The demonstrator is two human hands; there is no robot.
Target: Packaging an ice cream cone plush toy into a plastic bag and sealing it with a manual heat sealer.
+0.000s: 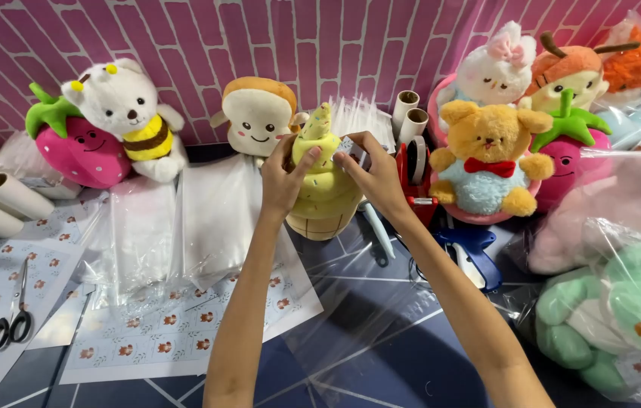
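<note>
Single head view, close, angled down towards table and wall.

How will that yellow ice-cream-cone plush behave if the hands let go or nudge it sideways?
The ice-cream-cone plush looks soft and squashy, so it will probably give under the fingers rather than slip. It is likely light for its size. Standing tall on a narrow cone base, with the left hand and right hand steadying it, it may tip easily.

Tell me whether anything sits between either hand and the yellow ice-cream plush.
Nothing visible does. The left hand and the right hand already grip the yellow ice-cream plush at its top, one on each side.
</note>
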